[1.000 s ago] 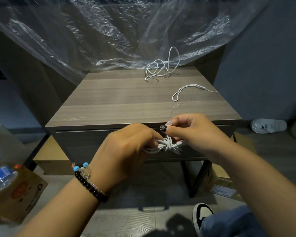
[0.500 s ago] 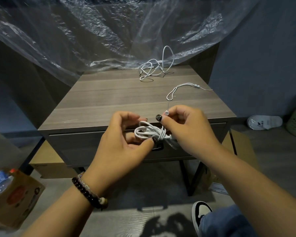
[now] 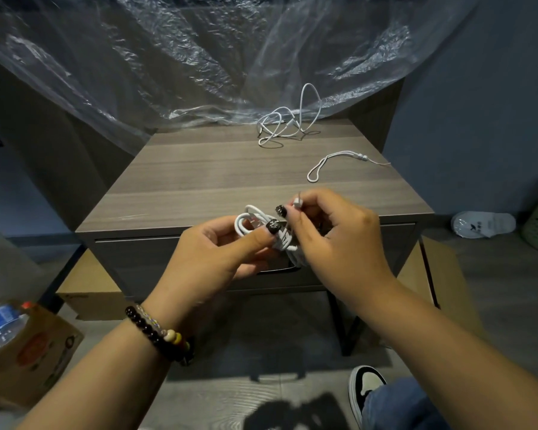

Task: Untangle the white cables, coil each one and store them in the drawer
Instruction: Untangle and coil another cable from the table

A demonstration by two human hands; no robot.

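Observation:
A coiled white cable (image 3: pixel 251 220) hangs between both hands in front of the nightstand's shut drawer (image 3: pixel 149 259). My left hand (image 3: pixel 221 252) pinches the coil with thumb and fingers. My right hand (image 3: pixel 336 240) grips the wrapped part of the coil and pinches the cable's white plug end at its fingertips. A loose tangle of white cable (image 3: pixel 286 125) lies at the back of the wooden top (image 3: pixel 199 181). A short white looped cord (image 3: pixel 333 162) lies to the right on the top.
Clear plastic sheeting (image 3: pixel 199 57) drapes behind and above the nightstand. A cardboard box with a water bottle (image 3: pixel 16 346) sits on the floor at left. More cardboard (image 3: pixel 90 290) lies under the stand. A white slipper (image 3: pixel 482 225) rests at right, my shoe (image 3: pixel 367 383) below.
Both hands have risen with the coil from drawer-front height to the top's front edge. The left hand opened from a closed grip to a thumb-and-finger pinch, exposing the coil's loops.

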